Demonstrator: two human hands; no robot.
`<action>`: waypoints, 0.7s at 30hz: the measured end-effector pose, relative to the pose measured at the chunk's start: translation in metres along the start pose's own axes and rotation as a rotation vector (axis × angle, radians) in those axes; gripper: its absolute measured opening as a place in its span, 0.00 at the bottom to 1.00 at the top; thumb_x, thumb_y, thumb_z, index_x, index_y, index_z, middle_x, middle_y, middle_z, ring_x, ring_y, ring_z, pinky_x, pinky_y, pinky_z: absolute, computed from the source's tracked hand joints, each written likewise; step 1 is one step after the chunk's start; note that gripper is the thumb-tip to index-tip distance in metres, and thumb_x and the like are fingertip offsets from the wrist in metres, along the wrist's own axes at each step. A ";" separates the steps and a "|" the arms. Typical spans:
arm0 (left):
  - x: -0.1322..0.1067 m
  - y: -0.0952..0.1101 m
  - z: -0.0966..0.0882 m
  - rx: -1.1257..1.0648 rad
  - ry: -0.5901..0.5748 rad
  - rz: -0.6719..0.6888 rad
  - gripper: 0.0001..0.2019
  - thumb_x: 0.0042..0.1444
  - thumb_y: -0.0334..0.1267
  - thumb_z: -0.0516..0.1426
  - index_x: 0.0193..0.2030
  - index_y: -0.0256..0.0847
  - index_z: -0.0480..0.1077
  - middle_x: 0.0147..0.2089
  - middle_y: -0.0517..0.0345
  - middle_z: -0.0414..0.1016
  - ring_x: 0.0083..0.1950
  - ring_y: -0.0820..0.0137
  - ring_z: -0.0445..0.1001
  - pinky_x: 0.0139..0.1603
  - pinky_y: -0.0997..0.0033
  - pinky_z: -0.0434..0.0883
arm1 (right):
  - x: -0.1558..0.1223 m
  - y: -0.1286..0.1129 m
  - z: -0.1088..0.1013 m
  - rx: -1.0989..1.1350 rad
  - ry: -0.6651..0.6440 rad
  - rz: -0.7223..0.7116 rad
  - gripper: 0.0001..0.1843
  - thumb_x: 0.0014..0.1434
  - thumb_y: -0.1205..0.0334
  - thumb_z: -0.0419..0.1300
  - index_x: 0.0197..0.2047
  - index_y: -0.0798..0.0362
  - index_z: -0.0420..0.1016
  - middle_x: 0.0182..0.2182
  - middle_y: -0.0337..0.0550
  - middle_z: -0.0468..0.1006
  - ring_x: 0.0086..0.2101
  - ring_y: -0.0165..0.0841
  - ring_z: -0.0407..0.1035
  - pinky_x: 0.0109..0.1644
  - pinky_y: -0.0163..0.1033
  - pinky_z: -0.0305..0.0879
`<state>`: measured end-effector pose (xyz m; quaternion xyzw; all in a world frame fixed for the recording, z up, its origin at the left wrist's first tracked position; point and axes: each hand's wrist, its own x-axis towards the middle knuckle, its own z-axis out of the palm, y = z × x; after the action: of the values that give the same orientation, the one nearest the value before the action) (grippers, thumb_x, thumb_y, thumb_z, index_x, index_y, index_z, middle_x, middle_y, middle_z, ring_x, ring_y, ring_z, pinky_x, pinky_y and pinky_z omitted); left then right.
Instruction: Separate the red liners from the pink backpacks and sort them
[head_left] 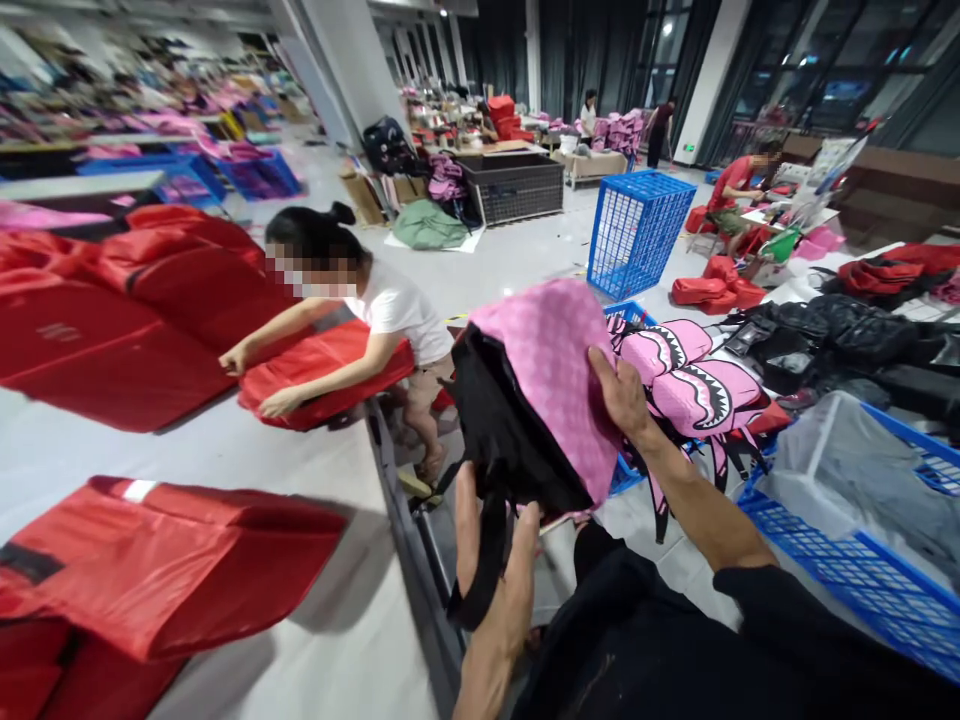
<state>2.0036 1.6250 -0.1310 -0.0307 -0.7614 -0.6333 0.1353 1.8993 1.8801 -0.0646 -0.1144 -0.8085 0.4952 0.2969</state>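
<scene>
I hold a pink and black backpack [536, 390] up in front of me, over the gap beside the table. My right hand [619, 390] grips its pink quilted front from the right side, fingers pressed on the fabric. My left hand [499, 540] reaches up from below, fingers closed round the black strap [480, 570] that hangs from the bag's black back. Just behind the bag, a blue crate [626, 475] holds several pink shark-mouth backpacks [690, 385].
A grey table [247, 470] on my left carries red bags [165, 560]; a co-worker in a white shirt [397, 310] leans over one. A blue basket with a clear liner [862, 560] stands at my right. Black backpacks [847, 340] lie beyond; a tall blue cage [634, 230] stands on the floor.
</scene>
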 end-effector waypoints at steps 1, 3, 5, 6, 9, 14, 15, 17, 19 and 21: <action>0.000 -0.007 0.004 -0.003 0.019 -0.015 0.45 0.69 0.59 0.66 0.87 0.55 0.55 0.85 0.51 0.63 0.86 0.50 0.61 0.85 0.48 0.64 | 0.016 -0.005 -0.006 0.019 0.052 0.013 0.38 0.69 0.20 0.56 0.29 0.47 0.70 0.25 0.39 0.71 0.35 0.41 0.69 0.43 0.45 0.73; 0.004 -0.026 0.017 -0.026 0.007 -0.098 0.47 0.68 0.61 0.65 0.87 0.55 0.52 0.87 0.48 0.59 0.82 0.49 0.68 0.80 0.47 0.71 | 0.051 -0.009 -0.015 0.082 0.141 0.042 0.39 0.68 0.19 0.57 0.31 0.48 0.71 0.26 0.39 0.71 0.36 0.40 0.68 0.43 0.45 0.72; 0.013 -0.047 0.034 -0.008 -0.044 -0.178 0.43 0.69 0.61 0.64 0.85 0.55 0.58 0.86 0.47 0.60 0.79 0.49 0.72 0.76 0.48 0.75 | 0.093 -0.004 -0.023 0.163 0.190 0.043 0.39 0.70 0.19 0.54 0.34 0.50 0.74 0.30 0.40 0.74 0.38 0.39 0.69 0.44 0.44 0.72; 0.019 -0.056 0.044 0.018 -0.073 -0.188 0.39 0.69 0.60 0.64 0.82 0.54 0.65 0.84 0.48 0.65 0.79 0.49 0.73 0.76 0.49 0.75 | 0.116 0.002 -0.027 0.195 0.203 0.033 0.40 0.71 0.19 0.52 0.37 0.51 0.75 0.32 0.41 0.75 0.40 0.39 0.70 0.45 0.44 0.72; 0.051 -0.077 0.073 0.066 -0.110 -0.113 0.23 0.69 0.57 0.63 0.63 0.49 0.84 0.73 0.49 0.81 0.77 0.50 0.75 0.76 0.52 0.75 | 0.192 0.029 -0.045 0.217 0.236 0.035 0.39 0.73 0.21 0.50 0.39 0.51 0.74 0.35 0.43 0.77 0.43 0.38 0.69 0.48 0.44 0.71; 0.131 -0.111 0.122 0.399 -0.140 0.024 0.19 0.69 0.52 0.61 0.58 0.50 0.87 0.58 0.46 0.89 0.59 0.48 0.88 0.63 0.47 0.83 | 0.325 0.098 -0.089 0.040 0.396 0.047 0.35 0.74 0.22 0.52 0.35 0.46 0.70 0.33 0.46 0.76 0.41 0.42 0.66 0.50 0.52 0.69; 0.145 -0.119 0.130 0.499 -0.164 0.055 0.18 0.67 0.51 0.60 0.56 0.51 0.87 0.55 0.45 0.91 0.55 0.48 0.89 0.62 0.44 0.83 | 0.350 0.112 -0.097 -0.021 0.401 0.026 0.35 0.74 0.22 0.50 0.36 0.46 0.72 0.35 0.48 0.77 0.44 0.46 0.68 0.52 0.54 0.69; 0.165 -0.138 0.142 0.640 -0.222 0.124 0.16 0.62 0.47 0.60 0.49 0.53 0.88 0.49 0.47 0.92 0.52 0.46 0.89 0.63 0.39 0.82 | 0.399 0.138 -0.109 -0.125 0.352 -0.019 0.35 0.75 0.23 0.47 0.44 0.46 0.77 0.41 0.52 0.82 0.53 0.54 0.71 0.55 0.59 0.69; 0.171 -0.155 0.147 0.720 -0.247 0.197 0.15 0.58 0.44 0.60 0.45 0.61 0.88 0.48 0.54 0.92 0.53 0.44 0.90 0.66 0.33 0.79 | 0.445 0.164 -0.115 -0.227 0.290 -0.055 0.33 0.77 0.28 0.45 0.49 0.45 0.78 0.46 0.54 0.84 0.59 0.59 0.71 0.58 0.61 0.68; 0.168 -0.168 0.146 0.796 -0.206 0.245 0.17 0.56 0.44 0.59 0.43 0.74 0.87 0.48 0.64 0.92 0.50 0.43 0.90 0.66 0.25 0.76 | 0.489 0.190 -0.118 -0.375 0.274 -0.069 0.30 0.80 0.33 0.47 0.50 0.48 0.78 0.48 0.59 0.84 0.59 0.59 0.72 0.61 0.60 0.66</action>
<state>1.7805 1.7134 -0.2736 -0.1296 -0.9466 -0.2631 0.1341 1.5586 2.2924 -0.0114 -0.2061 -0.8418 0.3056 0.3943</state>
